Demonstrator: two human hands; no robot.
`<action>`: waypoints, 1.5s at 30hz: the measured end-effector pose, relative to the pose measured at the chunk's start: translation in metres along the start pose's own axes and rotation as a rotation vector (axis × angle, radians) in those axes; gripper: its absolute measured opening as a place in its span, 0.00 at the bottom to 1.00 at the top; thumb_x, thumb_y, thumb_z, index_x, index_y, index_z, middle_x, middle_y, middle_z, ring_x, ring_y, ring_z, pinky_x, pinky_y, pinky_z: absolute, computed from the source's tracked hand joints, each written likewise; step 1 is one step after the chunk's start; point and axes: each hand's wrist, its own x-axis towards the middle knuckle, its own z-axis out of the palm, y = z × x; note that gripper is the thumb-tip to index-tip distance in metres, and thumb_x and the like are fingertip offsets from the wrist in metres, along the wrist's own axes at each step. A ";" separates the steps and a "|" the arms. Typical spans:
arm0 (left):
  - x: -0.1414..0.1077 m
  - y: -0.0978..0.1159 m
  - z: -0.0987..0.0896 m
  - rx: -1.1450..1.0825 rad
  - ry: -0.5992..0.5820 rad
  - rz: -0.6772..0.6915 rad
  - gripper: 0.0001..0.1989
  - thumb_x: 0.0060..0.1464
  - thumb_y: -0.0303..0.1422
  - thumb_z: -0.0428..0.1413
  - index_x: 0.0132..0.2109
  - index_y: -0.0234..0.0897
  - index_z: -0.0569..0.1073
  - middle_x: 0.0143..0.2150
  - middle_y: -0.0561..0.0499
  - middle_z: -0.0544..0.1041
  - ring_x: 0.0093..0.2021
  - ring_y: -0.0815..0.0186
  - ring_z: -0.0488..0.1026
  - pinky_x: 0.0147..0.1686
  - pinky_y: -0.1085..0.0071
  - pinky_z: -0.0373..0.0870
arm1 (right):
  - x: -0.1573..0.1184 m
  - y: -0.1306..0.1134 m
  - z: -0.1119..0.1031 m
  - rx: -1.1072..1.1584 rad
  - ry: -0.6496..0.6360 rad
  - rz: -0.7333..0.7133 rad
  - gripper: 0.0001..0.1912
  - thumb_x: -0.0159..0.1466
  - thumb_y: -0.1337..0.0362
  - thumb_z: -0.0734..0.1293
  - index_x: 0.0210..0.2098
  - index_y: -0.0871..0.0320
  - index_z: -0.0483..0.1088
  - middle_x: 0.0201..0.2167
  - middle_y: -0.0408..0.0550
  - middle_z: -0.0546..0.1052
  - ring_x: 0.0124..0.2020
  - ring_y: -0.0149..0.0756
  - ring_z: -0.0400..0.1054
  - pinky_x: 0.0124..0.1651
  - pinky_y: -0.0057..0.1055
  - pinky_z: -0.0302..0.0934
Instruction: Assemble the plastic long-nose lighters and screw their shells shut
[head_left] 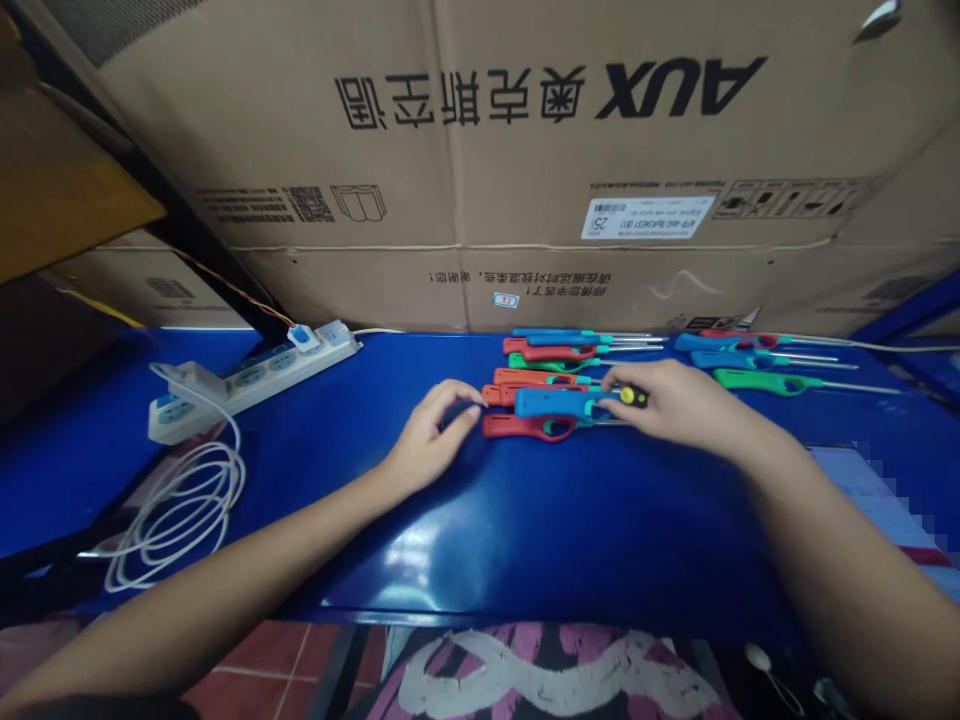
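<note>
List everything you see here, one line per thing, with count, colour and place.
Middle lighters: about seven; blue, red, green, orange; centre of table
Right-hand lighters: about four; red, blue, green; back right
Black-and-yellow item: one; in the right hand
Table: one; blue; under the lighters
Cardboard box: one; brown; behind the table's contents
Power strip: one; white; back left
Plugs: two; white; in the strip
Coiled cable: one; white; left
Flat item: one; pale; right, partly pixelated
Floor tiles: several; red; below
Left hand: one; bare; at the middle lighters
Right hand: one; bare; above them
</note>
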 end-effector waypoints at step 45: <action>-0.024 0.002 0.036 0.052 -0.278 0.004 0.41 0.54 0.36 0.66 0.69 0.43 0.55 0.58 0.42 0.72 0.60 0.52 0.70 0.61 0.47 0.68 | 0.036 -0.027 0.039 -0.110 -0.046 -0.094 0.19 0.68 0.52 0.68 0.54 0.53 0.72 0.53 0.51 0.76 0.45 0.46 0.74 0.32 0.32 0.58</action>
